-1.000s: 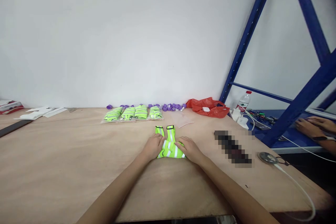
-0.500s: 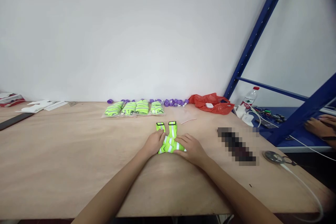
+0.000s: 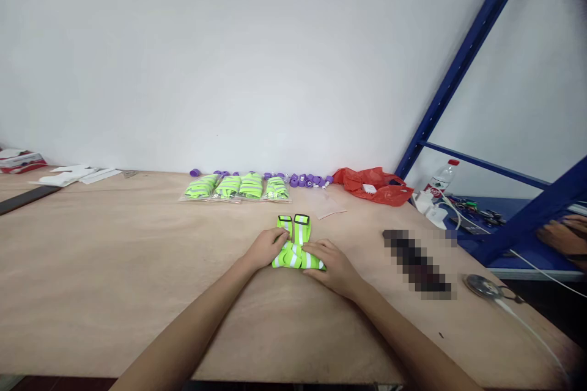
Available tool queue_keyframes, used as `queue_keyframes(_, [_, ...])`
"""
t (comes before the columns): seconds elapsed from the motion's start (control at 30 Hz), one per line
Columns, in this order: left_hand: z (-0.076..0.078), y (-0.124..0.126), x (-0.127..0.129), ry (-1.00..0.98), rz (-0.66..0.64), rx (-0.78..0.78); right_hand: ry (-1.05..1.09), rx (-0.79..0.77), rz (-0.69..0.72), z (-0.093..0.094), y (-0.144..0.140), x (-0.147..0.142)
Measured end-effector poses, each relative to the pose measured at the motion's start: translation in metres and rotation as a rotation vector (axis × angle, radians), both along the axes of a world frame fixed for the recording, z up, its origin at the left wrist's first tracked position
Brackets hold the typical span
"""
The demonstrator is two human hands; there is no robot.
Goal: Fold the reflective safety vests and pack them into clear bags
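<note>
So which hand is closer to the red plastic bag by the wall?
Right. The right hand rests on the folded neon vest, on the side facing the red plastic bag; the left hand holds the vest's far side.

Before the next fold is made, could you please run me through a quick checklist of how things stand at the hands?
1. Left hand on the reflective vest: ok.
2. Right hand on the vest's near edge: ok.
3. Vest lies on the wooden table, folded small: ok.
4. Two black-tipped strap ends point away, side by side: ok.
5. Bagged vests lie apart, near the wall: ok.
6. Fold even underneath the hands: cannot tell.
</note>
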State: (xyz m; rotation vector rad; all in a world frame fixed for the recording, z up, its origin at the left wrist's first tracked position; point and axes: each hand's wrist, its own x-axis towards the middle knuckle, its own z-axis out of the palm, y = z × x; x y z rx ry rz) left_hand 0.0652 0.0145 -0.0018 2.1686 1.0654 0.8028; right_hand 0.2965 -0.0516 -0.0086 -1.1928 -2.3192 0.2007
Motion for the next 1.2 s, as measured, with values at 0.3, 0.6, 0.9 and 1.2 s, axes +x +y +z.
queue_keyframes(0.3, [0.004, -0.018, 0.010, 0.043, -0.006, 0.073, -0.041, 0.056, -0.027, -0.005, -0.002, -0.007])
queue_keyframes(0.6, [0.002, -0.021, 0.011, 0.071, 0.010, 0.100, -0.054, -0.017, -0.156, -0.003, 0.005, -0.017])
queue_keyframes(0.9, [-0.009, -0.011, 0.015, 0.240, 0.004, 0.180, -0.304, 0.074, -0.063, 0.007, 0.015, -0.017])
queue_keyframes(1.2, [-0.005, -0.012, 0.012, 0.217, -0.026, 0.179, -0.265, -0.239, -0.021, 0.009, 0.026, -0.011])
